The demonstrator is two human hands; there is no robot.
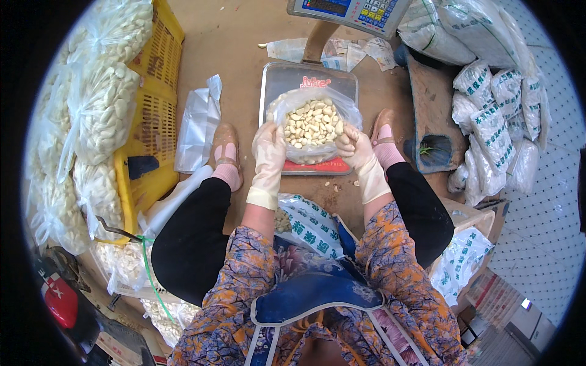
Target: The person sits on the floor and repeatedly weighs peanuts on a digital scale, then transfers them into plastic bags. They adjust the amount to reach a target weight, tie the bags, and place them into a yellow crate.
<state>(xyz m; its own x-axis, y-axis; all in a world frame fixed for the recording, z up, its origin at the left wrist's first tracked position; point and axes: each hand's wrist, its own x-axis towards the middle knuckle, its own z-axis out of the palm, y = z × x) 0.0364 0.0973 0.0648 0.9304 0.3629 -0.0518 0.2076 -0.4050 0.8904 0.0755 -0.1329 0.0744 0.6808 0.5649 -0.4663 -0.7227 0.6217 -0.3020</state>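
A clear plastic bag (285,105) with its mouth open stands on the platform of a weighing scale (267,88). It holds peeled, cream-white garlic cloves (311,122). My left hand (268,146), in a pale rubber glove, grips the left rim of the bag. On the other side my right hand (359,149), gloved the same way, has its fingers closed on the bag's right edge. Both thumbs lie near the opening, and the cloves between my hands are in full view. The scale's keypad and display (360,12) rise on a post behind the bag.
On the left, a yellow plastic crate (159,122) stands beside tied bags of cloves (104,100). A flat clear bag (198,125) lies near my left foot. Printed white packs (488,131) are piled at right, by a brown mat (432,100). Another printed bag (311,222) lies between my legs.
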